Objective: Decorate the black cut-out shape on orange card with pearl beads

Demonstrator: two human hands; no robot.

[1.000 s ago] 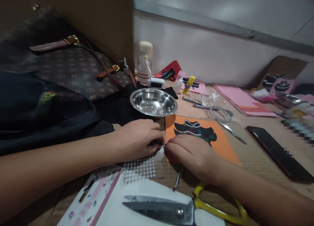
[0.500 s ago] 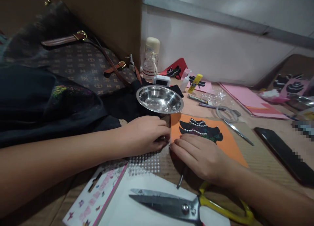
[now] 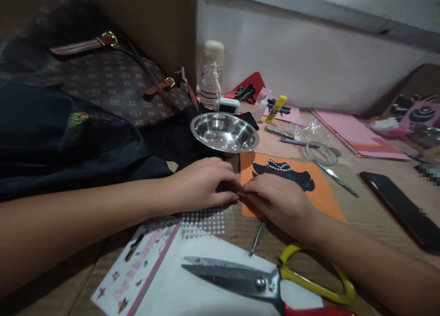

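Note:
My left hand (image 3: pixel 211 183) is closed, thumb and forefinger pinched together just left of the orange card. My right hand (image 3: pixel 283 201) meets it with its own fingertips pinched, over the card's left part. Between the two sets of fingertips is something tiny that I cannot make out. On the orange card (image 3: pixel 330 204) lies a black cut-out shape (image 3: pixel 304 181) with rows of pearl beads (image 3: pixel 280 166). A sheet of stick-on pearls (image 3: pixel 206 224) is below my left hand. Beneath my right hand a thin metal tool (image 3: pixel 257 238) sticks out; whether that hand holds it is hidden.
Large scissors (image 3: pixel 240 277) with yellow and red handles lie in front on white paper (image 3: pixel 165 275), beside a printed package (image 3: pixel 137 265). Behind my hands stands a steel bowl (image 3: pixel 225 133). A black phone (image 3: pixel 398 208) lies right; a patterned bag (image 3: pixel 120 82) fills the back left.
My fingertips have come together, the right hand turning and closing toward the left. My left thumb now shows in a pinch. The view has shifted slightly.

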